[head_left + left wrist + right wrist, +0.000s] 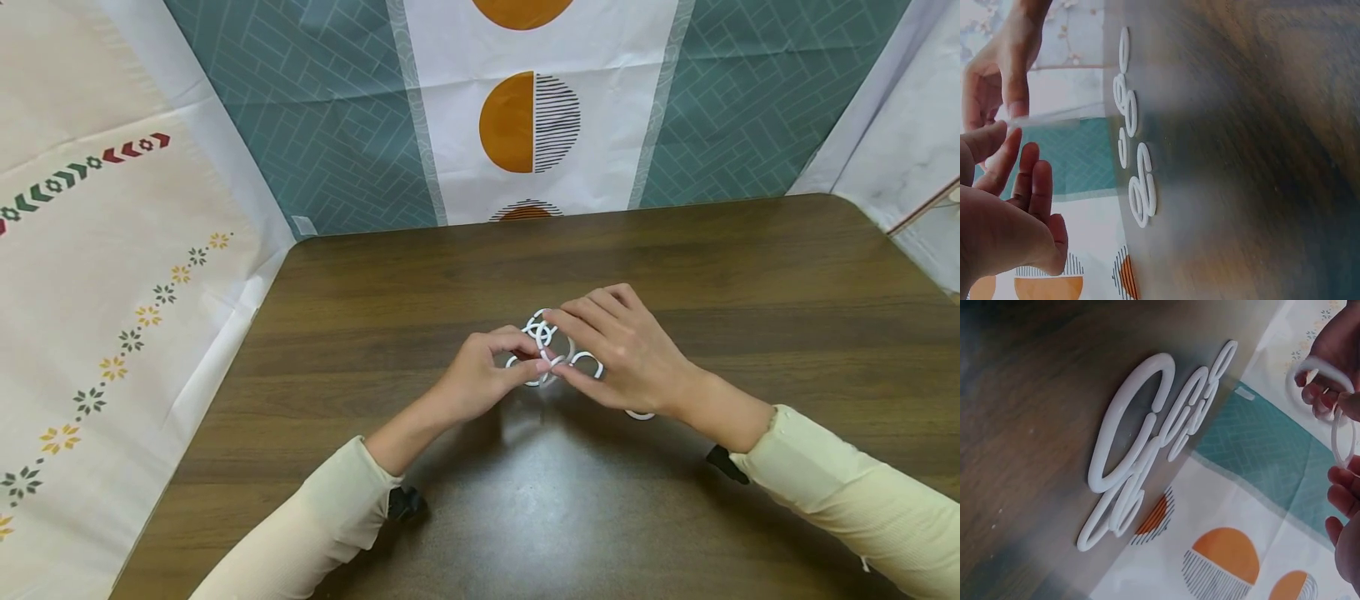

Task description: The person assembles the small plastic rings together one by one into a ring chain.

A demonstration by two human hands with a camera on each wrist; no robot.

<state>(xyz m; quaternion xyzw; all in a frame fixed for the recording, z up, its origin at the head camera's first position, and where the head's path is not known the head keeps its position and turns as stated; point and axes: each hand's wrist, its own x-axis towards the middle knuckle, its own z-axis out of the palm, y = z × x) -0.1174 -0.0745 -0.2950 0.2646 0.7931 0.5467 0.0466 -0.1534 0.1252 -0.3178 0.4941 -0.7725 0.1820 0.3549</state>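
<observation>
Both hands meet over the table and hold white plastic C-shaped rings in the air. My left hand (480,367) pinches one ring (1322,365) between thumb and fingers. From the other side, my right hand (618,342) pinches a second ring (1335,437) with thumb and fingertips. The two rings cross close to the left thumb in the right wrist view. In the left wrist view a held ring (1054,117) appears blurred and nearly edge-on. Fingers hide parts of both rings.
Several more white rings (1116,412) lie flat on the brown wooden table (375,333) under and beyond the hands, some overlapping. One ring (640,416) lies beneath the right wrist. Patterned cloths (330,125) hang behind and at the sides of the table.
</observation>
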